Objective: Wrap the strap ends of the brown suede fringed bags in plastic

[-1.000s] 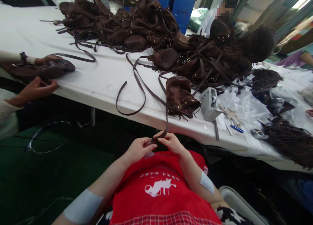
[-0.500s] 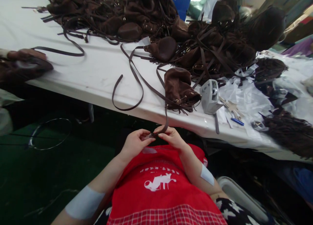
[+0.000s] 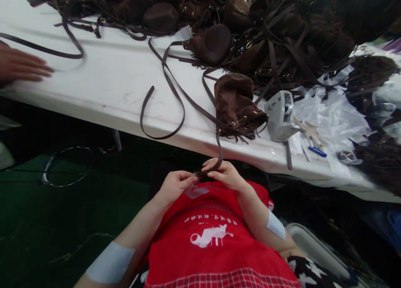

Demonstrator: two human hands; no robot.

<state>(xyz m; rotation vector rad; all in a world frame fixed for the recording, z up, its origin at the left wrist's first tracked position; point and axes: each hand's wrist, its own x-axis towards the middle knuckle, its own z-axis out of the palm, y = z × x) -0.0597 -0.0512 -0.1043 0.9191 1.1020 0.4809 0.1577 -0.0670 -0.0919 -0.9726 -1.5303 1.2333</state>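
Just off the table's front edge, both hands meet over my lap. My right hand (image 3: pixel 226 174) is closed on a narrow dark brown bag strap (image 3: pixel 220 148), which hangs down from a small brown suede drawstring bag (image 3: pixel 233 98) on the table. My left hand (image 3: pixel 178 184) pinches the end of the same strap, with the fingertips of both hands close together. A small dark part between them is too fine to make out. The bag lies on its side, its gathered mouth with metal eyelets and fringe towards me. A second stretch of strap (image 3: pixel 184 118) curls loosely to its left.
Many similar brown bags (image 3: pixel 161 18) are heaped along the back of the white table (image 3: pixel 109 91). Right of the bag stand a grey tape dispenser (image 3: pixel 278 121), a blue pen (image 3: pixel 317 151) and crumpled clear plastic (image 3: pixel 332 108). Another person's hand (image 3: pixel 23 64) rests at the far left.
The view has shifted slightly. The other person's hand at the left now lies flat, and the brown bag under it is out of sight. My hands keep nearly the same hold on the strap.
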